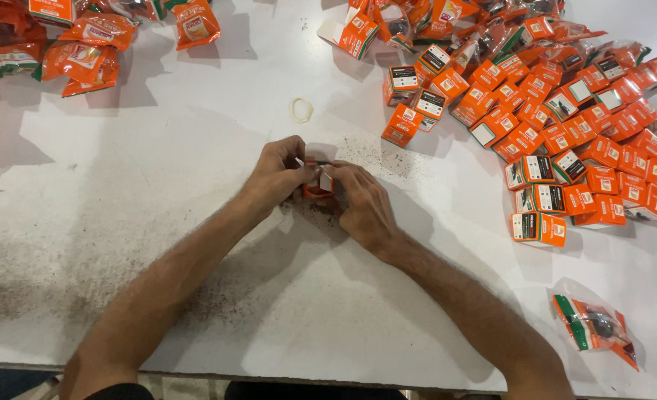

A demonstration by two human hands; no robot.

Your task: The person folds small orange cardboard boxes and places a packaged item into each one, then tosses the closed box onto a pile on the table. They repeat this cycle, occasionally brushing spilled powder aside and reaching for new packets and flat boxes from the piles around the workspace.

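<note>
Showing both hands meeting at the middle of the white tabletop (195,244), the figure has the left hand (278,172) and the right hand (361,204) closing from opposite sides on one small orange carton (318,187). The grip of each hand is pressed together on the carton: the left thumb and forefinger pinch its upper left edge, while the right fingers wrap its right side and hide most of it. The carton therefore lies between the two grips, touching both, with neither hand clearly nearer; its long axis cannot be told, since only a sliver of orange and a pale flap show. Beyond the grip, up and away from the person, a loose rubber band (302,110) lies apart. To the right of the grip spreads a heap of matching orange cartons (565,133); a bagged item (593,326) lies nearer the person on that side. Orange pouches (84,52) sit far to the upper left.
</note>
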